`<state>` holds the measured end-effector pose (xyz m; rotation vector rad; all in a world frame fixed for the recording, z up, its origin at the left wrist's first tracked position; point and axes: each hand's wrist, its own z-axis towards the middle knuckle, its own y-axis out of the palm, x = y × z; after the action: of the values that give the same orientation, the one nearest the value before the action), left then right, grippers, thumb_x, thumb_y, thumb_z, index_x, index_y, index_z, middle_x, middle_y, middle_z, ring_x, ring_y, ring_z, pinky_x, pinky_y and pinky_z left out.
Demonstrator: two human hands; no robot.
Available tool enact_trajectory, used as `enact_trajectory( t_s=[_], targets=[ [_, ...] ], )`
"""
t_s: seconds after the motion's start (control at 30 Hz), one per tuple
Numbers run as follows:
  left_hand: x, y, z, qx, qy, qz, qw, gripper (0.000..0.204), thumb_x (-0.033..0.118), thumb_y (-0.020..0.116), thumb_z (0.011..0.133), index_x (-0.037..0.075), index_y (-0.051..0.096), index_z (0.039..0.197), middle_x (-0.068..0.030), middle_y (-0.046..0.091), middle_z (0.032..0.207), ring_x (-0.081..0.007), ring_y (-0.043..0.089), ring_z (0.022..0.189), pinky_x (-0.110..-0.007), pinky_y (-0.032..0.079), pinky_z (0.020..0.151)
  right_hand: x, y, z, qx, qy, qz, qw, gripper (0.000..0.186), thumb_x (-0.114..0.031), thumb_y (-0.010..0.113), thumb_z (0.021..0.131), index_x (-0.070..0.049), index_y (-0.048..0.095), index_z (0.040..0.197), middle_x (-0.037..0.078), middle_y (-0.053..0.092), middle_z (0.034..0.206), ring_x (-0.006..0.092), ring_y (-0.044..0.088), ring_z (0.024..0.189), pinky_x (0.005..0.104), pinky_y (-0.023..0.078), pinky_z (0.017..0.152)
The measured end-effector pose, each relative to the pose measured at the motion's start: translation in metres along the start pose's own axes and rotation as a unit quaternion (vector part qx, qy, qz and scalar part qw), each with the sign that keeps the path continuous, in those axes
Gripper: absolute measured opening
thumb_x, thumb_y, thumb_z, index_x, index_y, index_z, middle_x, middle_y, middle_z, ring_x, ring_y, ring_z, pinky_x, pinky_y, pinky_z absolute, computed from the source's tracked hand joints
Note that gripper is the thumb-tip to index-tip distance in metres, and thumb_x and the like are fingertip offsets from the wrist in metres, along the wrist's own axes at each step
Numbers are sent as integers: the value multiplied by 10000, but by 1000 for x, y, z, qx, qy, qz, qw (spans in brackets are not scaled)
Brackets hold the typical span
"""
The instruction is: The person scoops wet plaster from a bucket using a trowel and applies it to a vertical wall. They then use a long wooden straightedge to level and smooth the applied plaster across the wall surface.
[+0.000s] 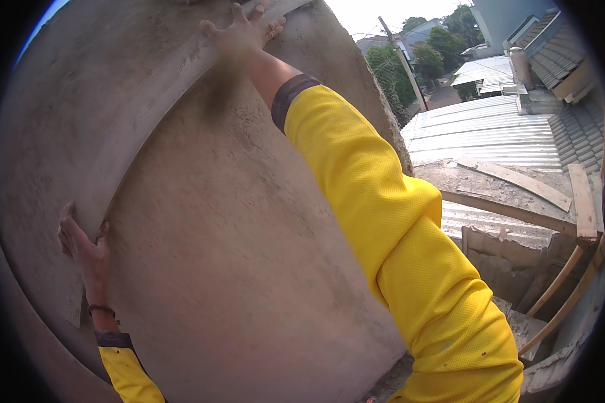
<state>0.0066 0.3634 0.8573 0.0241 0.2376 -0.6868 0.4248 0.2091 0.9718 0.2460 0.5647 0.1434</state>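
A long, flat grey plasterer's straightedge (156, 91) lies against a rough cement-plastered wall (249, 221). It slants from the lower left up past the top edge of the picture, its lines bent by the lens. My left hand (86, 250) grips its lower part, with the thumb on the right edge and the fingers round the left edge. Higher up, my right hand (240, 32) holds the upper part, the fingers spread over its edges and partly cut off at the top. Yellow sleeves with dark cuffs cover both my arms.
At the right the wall ends in a rough edge (376, 87). Beyond it, lower down, are corrugated metal roofs (484, 131), wooden planks (517, 181) and a broken-edged panel (501, 252). A utility pole (405, 64) and trees (429, 57) stand farther off.
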Motion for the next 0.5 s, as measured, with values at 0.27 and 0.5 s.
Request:
enact_trajectory(
  t_s=[0.27,0.5],
  targets=[
    [-16,-3,-132,-9,-20,10,1000,830,243,797,863,83,355,1548,-109,454,1524,-343,347,1469,-540,214,1234,20,-37,-110,-45,0,12,999,964,-662,707,841,-160,370,1592,266,-2,1712,643,-139,1502,660,-25,1252],
    [-57,20,33,64,44,45,996,692,308,723,956,79,425,1537,-131,492,1530,-349,401,1444,-509,284,1216,9,47,38,22,-90,64,994,943,-715,687,818,-183,411,1547,278,37,1698,676,-142,1474,764,-17,1194]
  ],
)
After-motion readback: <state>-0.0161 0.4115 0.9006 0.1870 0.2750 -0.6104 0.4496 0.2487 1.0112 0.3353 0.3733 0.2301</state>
